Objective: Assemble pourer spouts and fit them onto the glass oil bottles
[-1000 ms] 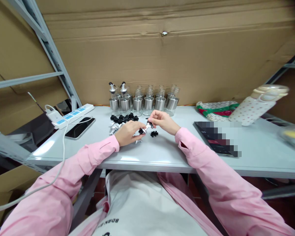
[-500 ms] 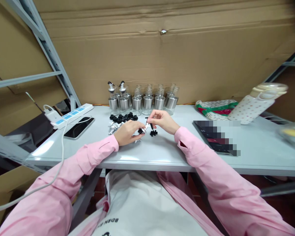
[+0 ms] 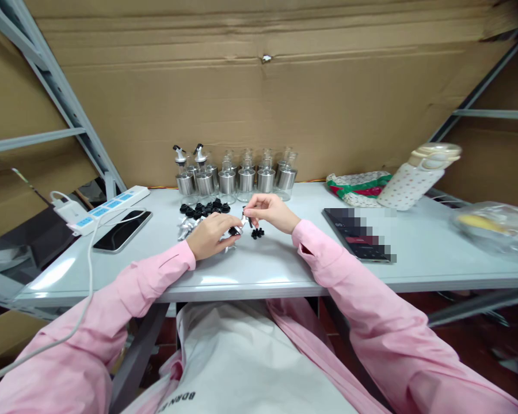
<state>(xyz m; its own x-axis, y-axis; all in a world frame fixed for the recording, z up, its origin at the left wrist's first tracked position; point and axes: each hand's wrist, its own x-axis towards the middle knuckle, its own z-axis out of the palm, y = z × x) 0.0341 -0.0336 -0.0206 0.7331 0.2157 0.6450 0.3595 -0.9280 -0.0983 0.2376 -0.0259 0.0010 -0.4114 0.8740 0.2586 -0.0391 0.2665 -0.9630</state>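
My left hand (image 3: 213,234) is closed around a silver and black bottle pourer (image 3: 236,230), which it holds just above the table. Pinched in my right hand (image 3: 271,211) is a small black pourer flap (image 3: 250,222), against the pourer's spout. Beside and below my right hand lies a little cluster of black parts (image 3: 258,233). Black stoppers (image 3: 202,209) are heaped beyond my left hand, with silver spout pieces (image 3: 189,227) nearer to it. Behind stand rows of glass bottles with steel bands (image 3: 246,179); two at the left carry fitted pourers (image 3: 200,154).
A phone (image 3: 121,231) and a power strip (image 3: 112,208) with a white cable are at the left. To the right lie a dark tablet-like device (image 3: 354,233), a patterned cloth bag (image 3: 358,190), a dotted bottle (image 3: 414,178) and a plastic-wrapped bowl (image 3: 492,227). Cardboard (image 3: 259,109) closes off the back.
The camera view has turned a little to the right, so everything sits further left. Both hands stay together at the pourer, with little visible change in their grip.
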